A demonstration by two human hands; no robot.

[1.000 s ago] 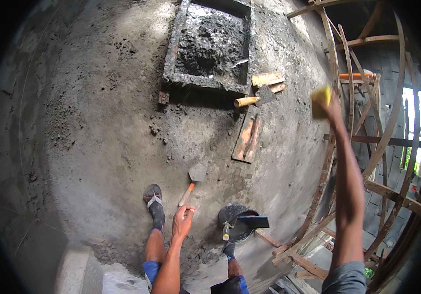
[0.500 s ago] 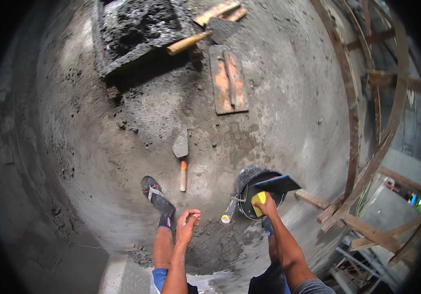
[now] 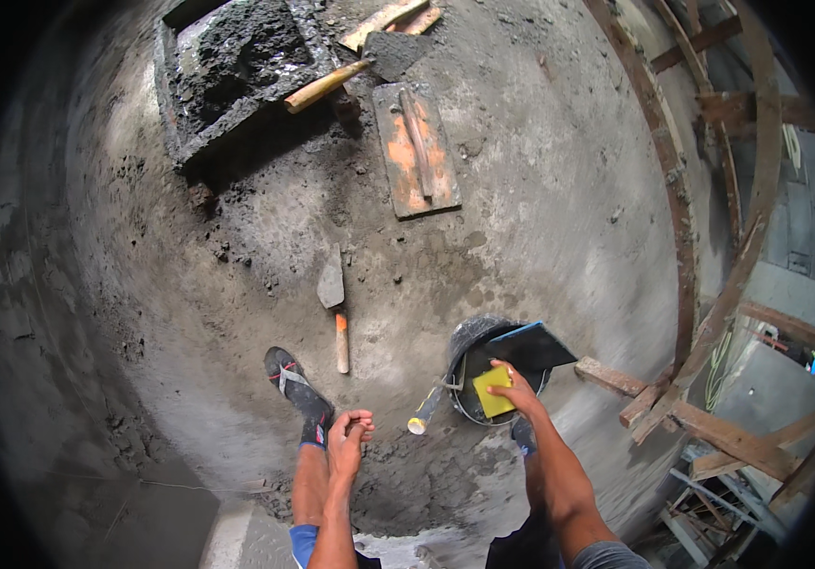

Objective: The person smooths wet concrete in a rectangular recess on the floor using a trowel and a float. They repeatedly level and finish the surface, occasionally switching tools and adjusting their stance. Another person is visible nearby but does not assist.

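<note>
My right hand (image 3: 517, 387) grips a yellow sponge (image 3: 490, 394) over the mouth of a dark bucket (image 3: 478, 334) on the ground. A flat black board with a blue edge (image 3: 540, 347) sticks up out of the bucket, just beyond that hand. A tool handle with a pale, yellow-ringed end (image 3: 421, 418) leans at the bucket's left side. Nothing shows in my left hand (image 3: 347, 441), which hovers over my left leg with fingers loosely bent and the thumb apart from them. Ahead of it lies a pointed trowel (image 3: 336, 308) with an orange and wooden handle.
A mortar trough (image 3: 175, 114) filled with wet mix stands at the far left. Across its near corner rests a second trowel's wooden handle (image 3: 327, 87). Beside it lies an orange-stained float (image 3: 417, 152). Timber framing (image 3: 677, 218) curves along the right, with a short beam (image 3: 609, 376) near the bucket.
The sponge has turned so its broad face shows, and my right hand has shifted slightly left. My left hand moved a little left. The whole view has swung slightly.
</note>
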